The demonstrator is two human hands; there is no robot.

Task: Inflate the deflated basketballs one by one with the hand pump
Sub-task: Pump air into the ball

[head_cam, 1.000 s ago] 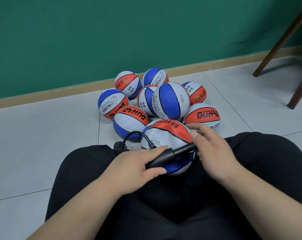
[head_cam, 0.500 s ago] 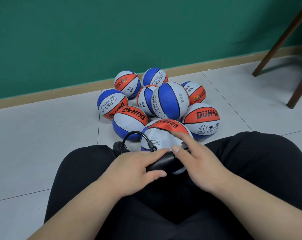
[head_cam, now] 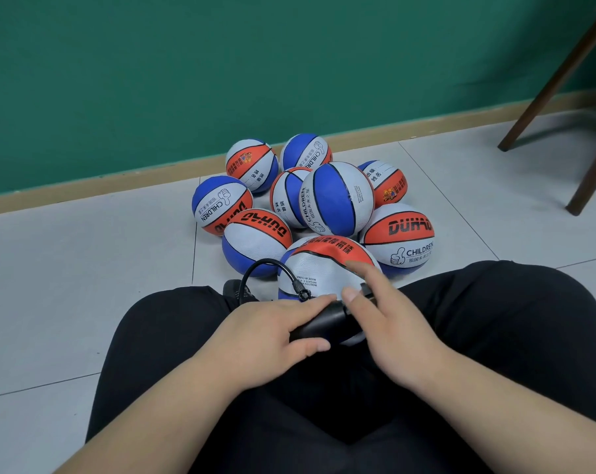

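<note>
Since a second ago, the right hand (head_cam: 392, 323) is shoving the handle (head_cam: 367, 289) back in, closing up beside the left hand (head_cam: 276, 331), which is curling round the pump (head_cam: 324, 321). Right fingers (head_cam: 358, 270) are lying almost straight over the handle, with the thumb hidden. The ball (head_cam: 324, 268) is resting between the legs (head_cam: 495, 319), the hose (head_cam: 266, 266) looping into it. More balls (head_cam: 337, 200) are piling behind it at the floor's (head_cam: 84, 268) wall edge.

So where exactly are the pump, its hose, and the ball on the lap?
pump (head_cam: 324, 325): head view, middle of its black barrel.
hose (head_cam: 266, 261): head view, top of its black loop.
ball (head_cam: 319, 268): head view, white panel under the red stripe.
</note>
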